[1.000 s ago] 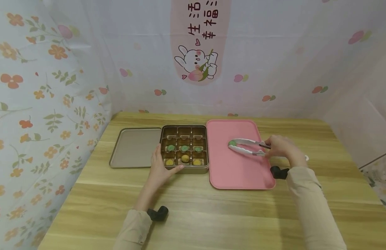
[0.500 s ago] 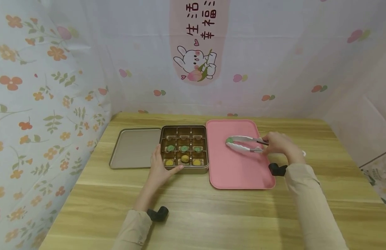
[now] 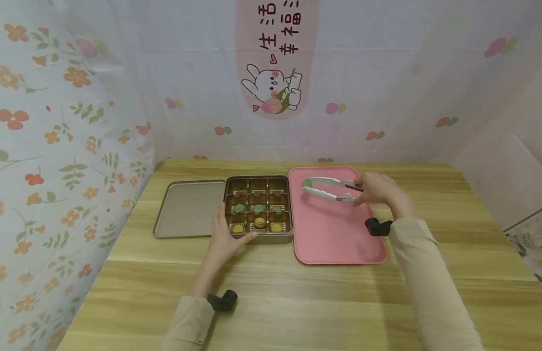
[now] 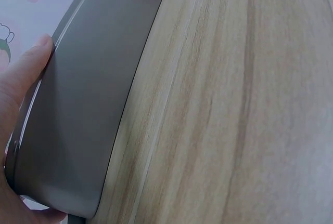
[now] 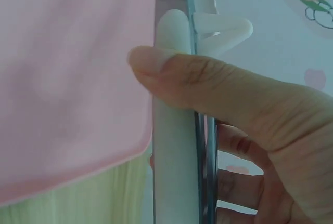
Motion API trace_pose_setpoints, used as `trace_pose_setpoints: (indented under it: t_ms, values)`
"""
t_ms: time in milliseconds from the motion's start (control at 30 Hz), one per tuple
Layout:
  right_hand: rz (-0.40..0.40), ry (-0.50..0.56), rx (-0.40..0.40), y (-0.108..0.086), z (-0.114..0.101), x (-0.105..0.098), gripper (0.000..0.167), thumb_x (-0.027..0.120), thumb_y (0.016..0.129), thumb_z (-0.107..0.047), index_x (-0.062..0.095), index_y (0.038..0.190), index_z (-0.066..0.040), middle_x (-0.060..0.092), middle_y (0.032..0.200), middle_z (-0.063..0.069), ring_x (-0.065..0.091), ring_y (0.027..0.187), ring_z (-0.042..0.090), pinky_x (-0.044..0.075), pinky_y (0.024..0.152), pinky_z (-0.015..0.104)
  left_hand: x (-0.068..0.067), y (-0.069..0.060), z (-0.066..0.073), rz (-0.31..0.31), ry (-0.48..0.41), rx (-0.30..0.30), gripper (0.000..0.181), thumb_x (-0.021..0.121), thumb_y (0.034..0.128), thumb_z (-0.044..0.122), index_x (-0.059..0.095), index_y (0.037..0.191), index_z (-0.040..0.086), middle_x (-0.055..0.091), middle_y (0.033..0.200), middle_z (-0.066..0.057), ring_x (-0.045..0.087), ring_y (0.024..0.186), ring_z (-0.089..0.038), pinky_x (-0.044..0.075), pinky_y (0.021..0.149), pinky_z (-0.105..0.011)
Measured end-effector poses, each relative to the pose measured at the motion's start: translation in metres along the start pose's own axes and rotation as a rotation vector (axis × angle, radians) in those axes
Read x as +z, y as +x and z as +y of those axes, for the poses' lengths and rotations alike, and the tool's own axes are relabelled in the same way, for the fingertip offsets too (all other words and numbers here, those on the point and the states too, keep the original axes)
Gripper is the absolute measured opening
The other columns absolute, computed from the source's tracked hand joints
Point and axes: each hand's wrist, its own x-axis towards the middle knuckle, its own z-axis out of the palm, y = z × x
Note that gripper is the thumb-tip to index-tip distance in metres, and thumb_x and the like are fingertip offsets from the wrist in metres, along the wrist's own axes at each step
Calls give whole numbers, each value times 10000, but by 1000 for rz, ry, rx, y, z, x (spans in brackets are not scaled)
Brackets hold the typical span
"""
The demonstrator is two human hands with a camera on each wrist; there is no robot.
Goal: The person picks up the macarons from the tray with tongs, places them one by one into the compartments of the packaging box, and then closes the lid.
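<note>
My left hand holds the near left corner of a square tin box, thumb on the front rim and fingers along the left side. The tin's insert has nine-like rows of compartments; small green round pieces lie in the middle row, yellow ones in the front row, and the back row is bare. My right hand grips metal food tongs with pale scalloped tips, above the pink tray. A small green round piece is between the tips. In the right wrist view my thumb presses the tongs' handle.
The pink tray lies against the tin's right side. At the tin's left lies a flat metal lid. Everything stands on a wood-grain table, with a patterned cloth hanging behind and at the left.
My right hand has moved left and away from me over the tray, carrying the tongs and green piece toward the tin. My left hand stays at the tin's corner.
</note>
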Motion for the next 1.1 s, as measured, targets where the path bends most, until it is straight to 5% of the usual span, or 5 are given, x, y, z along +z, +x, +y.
trace_pose_setpoints:
  t_ms: [133, 367, 567, 1100]
  values:
    - [19, 20, -23, 8, -10, -2, 305, 782, 670, -295, 545, 703, -106, 393, 628, -16, 379, 609, 163, 265, 534, 276, 0, 0, -1, -8, 1, 3, 1195, 752, 666, 506, -28, 1470, 91, 26, 1519, -203, 78, 1395, -381, 198, 1097, -570]
    - [21, -4, -60, 24, -35, -2, 332, 785, 665, -309, 646, 887, -105, 473, 660, -18, 430, 633, 167, 318, 531, 269, -2, 0, -2, -8, -6, -1, 1199, 758, 659, 505, -22, 1470, 89, 20, 1520, -200, 70, 1396, -379, 194, 1098, -572]
    - [11, -19, -100, 32, -51, -3, 300, 790, 666, -293, 542, 695, -126, 419, 620, -19, 401, 621, 164, 290, 542, 266, -1, 0, -1, -18, -17, -13, 1203, 756, 656, 512, -22, 1471, 91, 17, 1518, -204, 71, 1393, -388, 197, 1094, -577]
    - [15, -69, -85, 35, -57, 0, 314, 793, 675, -309, 620, 842, -106, 491, 682, -7, 452, 680, 184, 346, 578, 304, 3, 2, -5, 3, -16, -4, 1203, 743, 648, 551, -10, 1473, 105, 35, 1523, -191, 86, 1397, -373, 209, 1096, -565]
